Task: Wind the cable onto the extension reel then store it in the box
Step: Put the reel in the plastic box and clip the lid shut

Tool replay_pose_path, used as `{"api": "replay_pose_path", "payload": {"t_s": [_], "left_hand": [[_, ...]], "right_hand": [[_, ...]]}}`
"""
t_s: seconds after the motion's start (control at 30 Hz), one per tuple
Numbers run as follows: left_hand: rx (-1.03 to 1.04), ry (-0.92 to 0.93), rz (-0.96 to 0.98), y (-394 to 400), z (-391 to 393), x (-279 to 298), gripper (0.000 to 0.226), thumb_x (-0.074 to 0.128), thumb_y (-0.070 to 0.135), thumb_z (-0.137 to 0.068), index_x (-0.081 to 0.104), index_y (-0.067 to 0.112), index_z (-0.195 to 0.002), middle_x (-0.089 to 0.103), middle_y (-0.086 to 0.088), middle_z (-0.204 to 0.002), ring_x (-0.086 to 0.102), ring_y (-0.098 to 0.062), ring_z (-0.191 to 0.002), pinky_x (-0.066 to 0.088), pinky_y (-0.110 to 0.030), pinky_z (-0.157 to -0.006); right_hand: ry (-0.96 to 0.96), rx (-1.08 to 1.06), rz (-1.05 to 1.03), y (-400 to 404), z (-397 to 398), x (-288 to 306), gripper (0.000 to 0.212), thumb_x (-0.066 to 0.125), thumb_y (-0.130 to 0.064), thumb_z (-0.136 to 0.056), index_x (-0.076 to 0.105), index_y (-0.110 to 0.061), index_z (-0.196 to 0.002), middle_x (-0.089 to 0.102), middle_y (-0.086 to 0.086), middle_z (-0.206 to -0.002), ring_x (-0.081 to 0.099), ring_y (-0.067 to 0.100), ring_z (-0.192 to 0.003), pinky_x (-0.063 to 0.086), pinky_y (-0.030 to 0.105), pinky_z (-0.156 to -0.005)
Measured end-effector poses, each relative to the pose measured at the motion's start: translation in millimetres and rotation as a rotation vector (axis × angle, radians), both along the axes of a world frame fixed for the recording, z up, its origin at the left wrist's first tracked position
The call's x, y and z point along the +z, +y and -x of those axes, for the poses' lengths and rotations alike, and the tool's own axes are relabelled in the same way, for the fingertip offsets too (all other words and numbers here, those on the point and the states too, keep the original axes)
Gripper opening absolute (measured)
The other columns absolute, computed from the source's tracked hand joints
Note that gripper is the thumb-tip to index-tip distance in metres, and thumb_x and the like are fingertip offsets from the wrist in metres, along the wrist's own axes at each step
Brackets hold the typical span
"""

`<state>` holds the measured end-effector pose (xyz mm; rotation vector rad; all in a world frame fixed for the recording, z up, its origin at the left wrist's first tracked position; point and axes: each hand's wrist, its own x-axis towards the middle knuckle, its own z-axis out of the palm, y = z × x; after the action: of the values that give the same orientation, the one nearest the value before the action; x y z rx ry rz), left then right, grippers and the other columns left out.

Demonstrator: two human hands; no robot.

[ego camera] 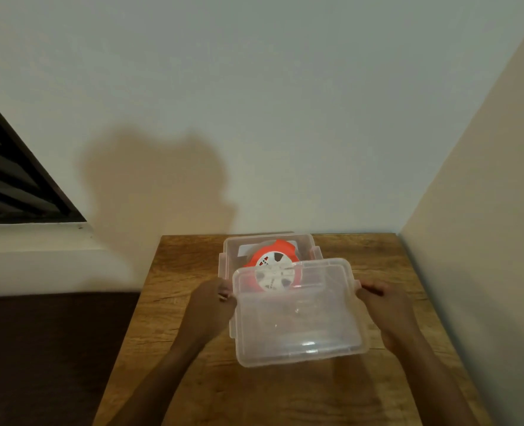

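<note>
Hands, two (214, 305) (383, 302), hold one lid (297, 321) over one box (233, 247), apparently one reel (269, 259) inside.

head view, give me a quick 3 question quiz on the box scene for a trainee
1. True or false: the orange reel lies inside the clear box.
2. What do both hands hold? A) the lid B) the reel C) nothing
3. Does the lid cover the whole box yet?

Key:
1. True.
2. A: the left hand and the right hand grip the lid's opposite sides.
3. No: the box's far end shows uncovered, on the wooden table.
</note>
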<state>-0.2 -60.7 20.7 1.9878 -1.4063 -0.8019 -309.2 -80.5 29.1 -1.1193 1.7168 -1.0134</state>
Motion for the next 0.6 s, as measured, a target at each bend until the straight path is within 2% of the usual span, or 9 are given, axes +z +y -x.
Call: {"api": "replay_pose_path", "payload": {"t_s": [0.13, 0.23, 0.3, 0.33, 0.4, 0.43, 0.5, 0.57, 0.6], "left_hand": [[0.002, 0.089, 0.034, -33, -7, 30, 0.012, 0.068, 0.004, -0.094, 0.075, 0.013, -0.097, 0.072, -0.001, -0.094, 0.069, -0.027, -0.090, 0.052, -0.023, -0.065], [0.011, 0.184, 0.063, -54, -11, 46, 0.018, 0.063, 0.005, -0.094, 0.078, 0.015, -0.099, 0.077, -0.013, -0.101, 0.071, -0.033, -0.093, 0.059, -0.039, -0.078], [0.055, 0.277, 0.091, -67, -12, 56, 0.016, 0.062, 0.013, -0.100, 0.076, 0.012, -0.109, 0.076, -0.016, -0.114, 0.072, -0.030, -0.097, 0.062, -0.039, -0.080], [0.074, 0.320, 0.101, -73, -13, 60, 0.022, 0.061, 0.021, -0.104, 0.074, 0.010, -0.116, 0.074, -0.016, -0.122, 0.072, -0.030, -0.104, 0.063, -0.042, -0.085], [0.141, 0.462, 0.142, -82, -12, 65, 0.035, 0.055, 0.034, -0.108, 0.072, 0.007, -0.121, 0.072, -0.017, -0.127, 0.070, -0.032, -0.115, 0.059, -0.050, -0.099], [0.204, 0.568, 0.178, -84, -11, 68, 0.037, 0.053, 0.036, -0.109, 0.073, 0.006, -0.114, 0.073, -0.019, -0.120, 0.070, -0.032, -0.111, 0.058, -0.050, -0.100], [0.391, 0.712, 0.237, -88, -9, 71, 0.036, 0.051, 0.034, -0.109, 0.071, 0.006, -0.099, 0.072, -0.018, -0.105, 0.066, -0.030, -0.099, 0.056, -0.043, -0.090], [0.532, 0.783, 0.248, -89, -11, 69, 0.033, 0.049, 0.031, -0.110, 0.070, 0.010, -0.095, 0.072, -0.014, -0.108, 0.065, -0.025, -0.097, 0.053, -0.034, -0.087], [0.558, 0.821, 0.260, -89, -14, 66, 0.031, 0.048, 0.028, -0.111, 0.071, 0.011, -0.101, 0.073, -0.013, -0.113, 0.067, -0.021, -0.093, 0.055, -0.025, -0.085]], "right_hand": [[-0.075, -0.014, 0.069, -26, -19, 21, 0.019, 0.069, -0.018, -0.088, 0.074, -0.036, -0.086, 0.074, -0.016, -0.082, 0.069, 0.003, -0.075, 0.051, 0.021, -0.055], [-0.065, -0.003, 0.109, -48, -35, 34, 0.017, 0.065, -0.016, -0.090, 0.075, -0.030, -0.090, 0.073, -0.013, -0.081, 0.069, 0.005, -0.076, 0.051, 0.023, -0.057], [-0.074, -0.012, 0.144, -61, -45, 41, 0.016, 0.062, -0.020, -0.093, 0.074, -0.025, -0.084, 0.073, -0.013, -0.079, 0.068, 0.004, -0.077, 0.055, 0.028, -0.059], [-0.092, -0.011, 0.168, -68, -49, 44, 0.018, 0.059, -0.024, -0.095, 0.074, -0.024, -0.084, 0.073, -0.009, -0.082, 0.068, 0.006, -0.079, 0.057, 0.031, -0.064], [-0.163, -0.016, 0.207, -77, -58, 49, 0.028, 0.053, -0.033, -0.099, 0.073, -0.028, -0.080, 0.074, -0.009, -0.084, 0.069, 0.008, -0.076, 0.056, 0.028, -0.064], [-0.215, -0.039, 0.227, -80, -62, 50, 0.030, 0.051, -0.036, -0.100, 0.072, -0.028, -0.080, 0.074, -0.009, -0.082, 0.070, 0.008, -0.073, 0.055, 0.025, -0.062], [-0.363, -0.147, 0.252, -87, -69, 48, 0.028, 0.052, -0.039, -0.100, 0.071, -0.026, -0.083, 0.075, -0.010, -0.082, 0.072, 0.007, -0.075, 0.054, 0.021, -0.062], [-0.553, -0.272, 0.248, -91, -71, 44, 0.020, 0.060, -0.038, -0.096, 0.071, -0.023, -0.089, 0.075, -0.007, -0.088, 0.072, 0.009, -0.083, 0.056, 0.023, -0.068], [-0.638, -0.316, 0.239, -91, -71, 41, 0.018, 0.064, -0.034, -0.094, 0.072, -0.018, -0.092, 0.076, -0.002, -0.092, 0.072, 0.013, -0.087, 0.057, 0.026, -0.074]]}}
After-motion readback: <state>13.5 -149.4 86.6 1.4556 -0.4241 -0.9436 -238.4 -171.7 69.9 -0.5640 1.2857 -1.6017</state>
